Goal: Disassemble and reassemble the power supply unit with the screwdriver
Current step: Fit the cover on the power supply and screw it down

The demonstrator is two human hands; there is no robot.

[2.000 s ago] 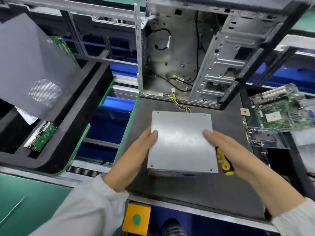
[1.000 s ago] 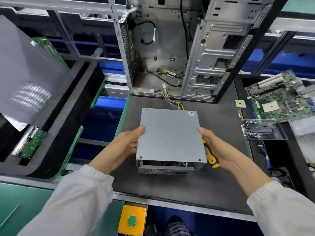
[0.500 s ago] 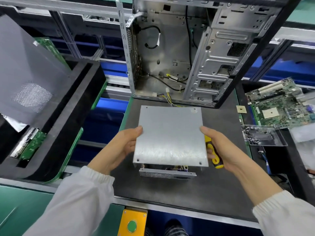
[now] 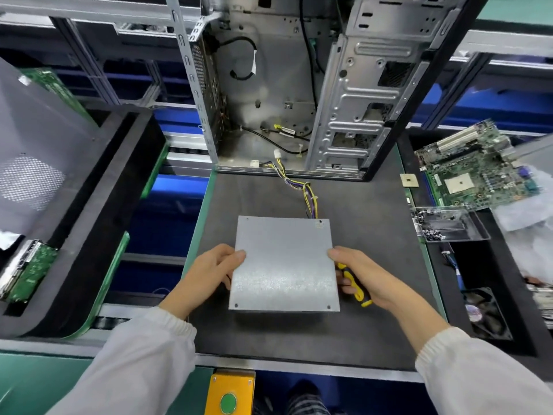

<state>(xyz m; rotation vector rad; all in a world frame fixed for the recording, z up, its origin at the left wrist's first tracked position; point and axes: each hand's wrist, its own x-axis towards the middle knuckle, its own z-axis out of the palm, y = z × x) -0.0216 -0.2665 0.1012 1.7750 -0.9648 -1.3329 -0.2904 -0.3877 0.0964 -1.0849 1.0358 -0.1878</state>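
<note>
On mat (image 4: 374, 235), unlabelled power supply unit (image 4: 284, 265), lettering illegible.

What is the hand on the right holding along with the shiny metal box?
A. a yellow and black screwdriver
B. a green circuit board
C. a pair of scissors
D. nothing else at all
A: the right hand pinches the edge of the power supply unit while its fingers curl round a screwdriver with a yellow and black handle.
</note>
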